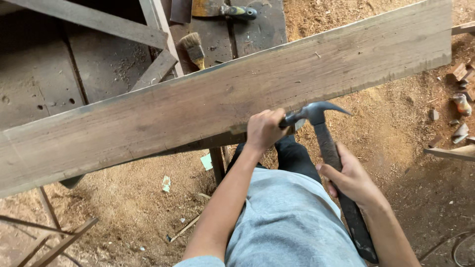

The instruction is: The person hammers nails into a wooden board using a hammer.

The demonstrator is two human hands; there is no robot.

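Left hand point(264, 129) is gripping a chisel-like tool against the long, stiff, heavy-looking weathered wooden plank's point(208, 104) near edge; right hand point(349, 178) is clamping the steel claw hammer's point(326, 143) dark handle mid-shaft.

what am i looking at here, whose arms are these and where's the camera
There is one picture, taken by a camera worn on a person's head, looking down at their own two bare arms and grey shirt. A long, weathered plank runs slantwise across the view, above a floor covered in sawdust. The left hand is closed around something at the plank's near edge; what it grips is hidden by the fingers. The right hand holds a claw hammer by its dark handle, its head right beside the left hand. Beyond the plank, a brush lies on a dark wooden bench. Small wood scraps lie at the right.
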